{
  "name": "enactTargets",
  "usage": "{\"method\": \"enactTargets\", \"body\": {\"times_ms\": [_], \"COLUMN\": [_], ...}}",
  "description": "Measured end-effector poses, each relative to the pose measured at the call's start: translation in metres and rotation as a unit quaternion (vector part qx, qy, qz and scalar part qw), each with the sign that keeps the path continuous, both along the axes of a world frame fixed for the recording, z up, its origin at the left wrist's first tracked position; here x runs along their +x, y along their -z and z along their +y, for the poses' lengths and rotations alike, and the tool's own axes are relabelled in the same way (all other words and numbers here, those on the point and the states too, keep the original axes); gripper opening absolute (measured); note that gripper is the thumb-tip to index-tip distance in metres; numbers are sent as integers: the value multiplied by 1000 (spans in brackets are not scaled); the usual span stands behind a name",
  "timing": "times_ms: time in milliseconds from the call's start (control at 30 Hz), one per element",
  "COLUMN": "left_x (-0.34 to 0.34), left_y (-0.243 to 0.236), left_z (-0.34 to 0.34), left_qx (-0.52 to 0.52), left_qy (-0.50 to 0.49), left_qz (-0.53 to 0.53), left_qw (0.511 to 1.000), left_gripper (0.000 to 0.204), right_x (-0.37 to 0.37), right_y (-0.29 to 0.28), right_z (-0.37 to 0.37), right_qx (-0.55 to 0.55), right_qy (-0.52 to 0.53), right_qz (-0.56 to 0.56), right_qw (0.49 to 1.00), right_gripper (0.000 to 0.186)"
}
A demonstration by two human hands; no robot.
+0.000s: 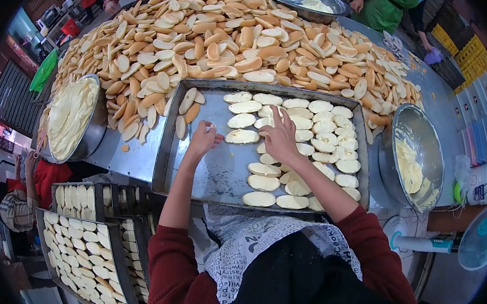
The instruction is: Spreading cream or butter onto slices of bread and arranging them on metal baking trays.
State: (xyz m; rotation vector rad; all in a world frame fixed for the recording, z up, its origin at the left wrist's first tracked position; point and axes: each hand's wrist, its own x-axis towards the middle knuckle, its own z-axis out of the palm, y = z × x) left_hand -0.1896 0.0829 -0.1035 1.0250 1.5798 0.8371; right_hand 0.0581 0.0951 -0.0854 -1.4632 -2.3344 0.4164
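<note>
Head view: left hand (201, 141) loosely curled on bare tray (216, 174), holding nothing certain; right hand (279, 139) spread flat over bread slices (317, 146). Best to press lightly, keeping rows tight, without overlap.

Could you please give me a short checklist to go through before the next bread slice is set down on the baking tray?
1. Free space on the baking tray: ok, its left part is bare.
2. Left hand near the row: ok, by a bread slice.
3. Right hand free: cannot tell, it rests over laid slices.
4. Supply: ok, bread pile heaped behind the tray.
5. Spread: ok, left bowl full, right bowl partly filled.
</note>
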Motion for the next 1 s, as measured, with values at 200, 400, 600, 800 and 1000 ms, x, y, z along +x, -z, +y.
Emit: {"method": "enactTargets", "body": {"times_ms": [200, 400, 600, 800, 1000], "left_x": [1, 11, 5, 33, 84], "left_y": [7, -2, -6, -16, -18], "left_z": [-3, -5, -3, -8, -3], "left_qx": [183, 172, 170, 315, 340], "left_qy": [133, 165, 173, 110, 153], "left_qz": [223, 320, 343, 360, 343], "left_qw": [948, 917, 907, 871, 862], "left_gripper": [61, 63, 60, 47, 34], "right_x": [9, 38, 63, 63, 57], "right_y": [-7, -19, -26, -20, -16], "right_z": [9, 14, 9, 8, 6], "right_qx": [52, 77, 18, 29, 34], "right_qy": [23, 91, 99, 90, 87], "right_qz": [-19, -37, -74, -66, -94], "right_qw": [998, 992, 992, 993, 991], "right_gripper": [28, 13, 14, 12, 11]}}
